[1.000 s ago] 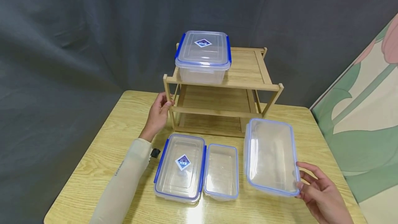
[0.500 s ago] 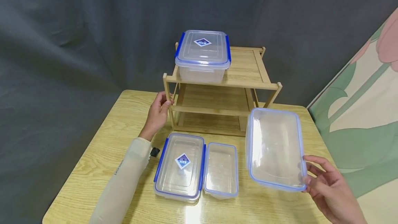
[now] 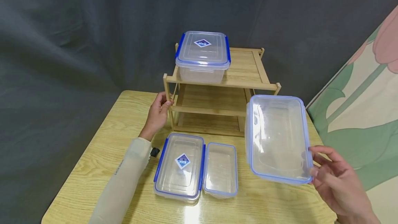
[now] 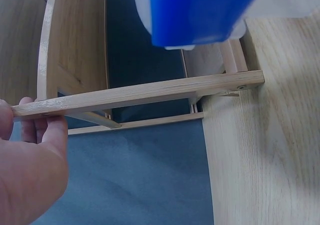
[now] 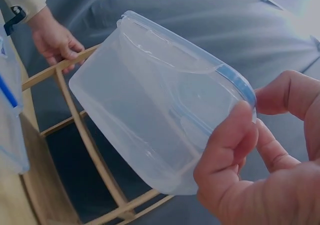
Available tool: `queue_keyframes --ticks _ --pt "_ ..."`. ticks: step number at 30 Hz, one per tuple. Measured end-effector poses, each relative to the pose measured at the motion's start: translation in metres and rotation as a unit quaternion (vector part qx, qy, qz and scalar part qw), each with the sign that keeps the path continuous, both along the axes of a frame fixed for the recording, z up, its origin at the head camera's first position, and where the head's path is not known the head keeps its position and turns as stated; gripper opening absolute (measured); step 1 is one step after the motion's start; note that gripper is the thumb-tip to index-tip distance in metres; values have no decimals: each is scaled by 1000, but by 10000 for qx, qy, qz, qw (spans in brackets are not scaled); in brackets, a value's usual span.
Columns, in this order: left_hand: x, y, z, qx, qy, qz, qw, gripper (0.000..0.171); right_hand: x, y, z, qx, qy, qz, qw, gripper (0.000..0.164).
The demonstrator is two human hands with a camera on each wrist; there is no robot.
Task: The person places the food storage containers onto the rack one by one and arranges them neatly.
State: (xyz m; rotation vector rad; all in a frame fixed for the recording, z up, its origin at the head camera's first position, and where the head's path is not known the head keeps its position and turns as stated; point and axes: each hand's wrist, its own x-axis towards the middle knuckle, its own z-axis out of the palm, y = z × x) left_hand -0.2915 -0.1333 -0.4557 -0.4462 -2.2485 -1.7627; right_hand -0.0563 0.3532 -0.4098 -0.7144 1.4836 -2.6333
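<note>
Clear box (image 3: 280, 137), top facing head view, side wall (image 5: 140, 110) facing right-wrist view

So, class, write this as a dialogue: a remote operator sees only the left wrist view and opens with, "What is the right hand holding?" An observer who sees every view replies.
Observer: The right hand pinches a light-blue-rimmed plastic box.
Operator: Is anything on top of the three-tier wooden rack?
Observer: Yes, a lidded box with dark-blue side clips, at the left end in the head view.
Operator: How many boxes are on the table?
Observer: Two, side by side: a BXH-labelled box and a narrower box.
</note>
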Motion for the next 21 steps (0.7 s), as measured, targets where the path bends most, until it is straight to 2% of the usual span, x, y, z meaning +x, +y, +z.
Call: queue_keyframes --ticks 3,9,16,21 --pt "1 0 1 -42 56 2 10000 29 -5 -5 7 -373 165 213 9989 70" --pt "2 1 1 -128 65 54 9999 29 -12 -13 21 -564 305 309 9975 65" --pt "3 1 1 -156 44 62 9999 29 -24 -18 38 -943 558 700 9915 64" --pt "3 2 2 -47 19 23 10000 29 -34 -22 51 -984 426 491 9930 61"
